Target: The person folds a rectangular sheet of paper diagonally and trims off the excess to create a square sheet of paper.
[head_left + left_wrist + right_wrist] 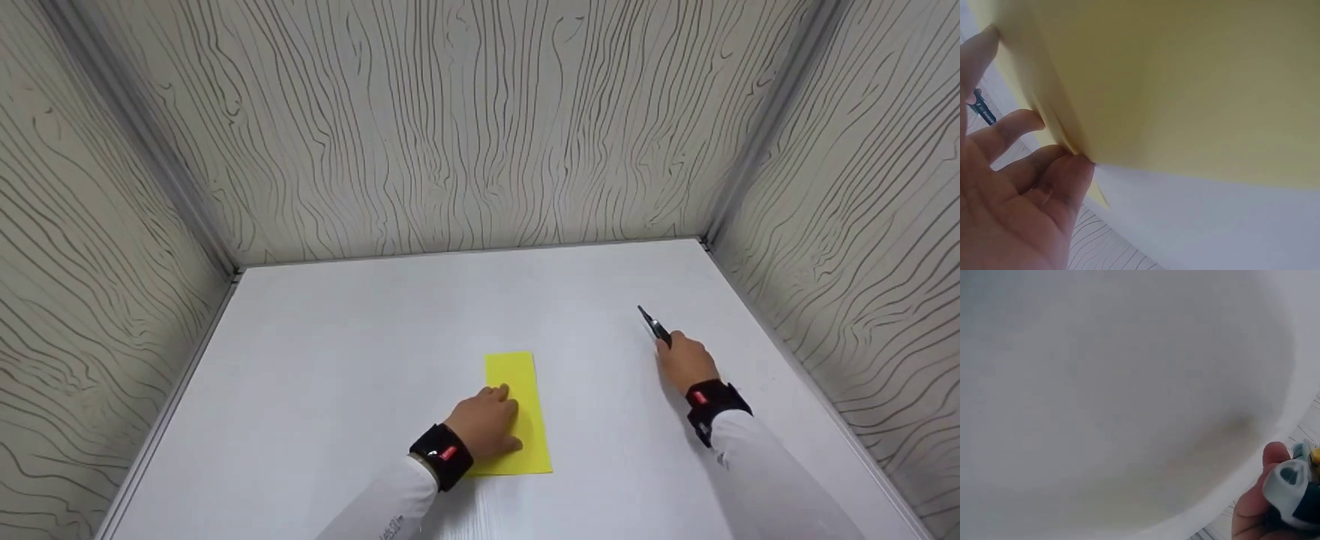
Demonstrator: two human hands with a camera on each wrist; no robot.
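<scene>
A strip of yellow paper [529, 405] lies lengthwise on the white table. My left hand [482, 424] rests over its left side, fingertips pressed down and the thumb spread toward the near end. Close up in the left wrist view, a line runs along the yellow paper [1185, 84], with a small raised edge beside the fingertips [1081, 166]. Off to the right, my right hand [686, 360] grips a dark utility knife [655, 324], its thin tip pointing away and to the left. The knife's grey end [1286, 489] shows in the right wrist view.
The white table [337, 360] stretches out around the paper. Panels with a wood-grain pattern [465, 135] stand behind it and at both sides, joined by grey metal posts [142, 127] at the corners.
</scene>
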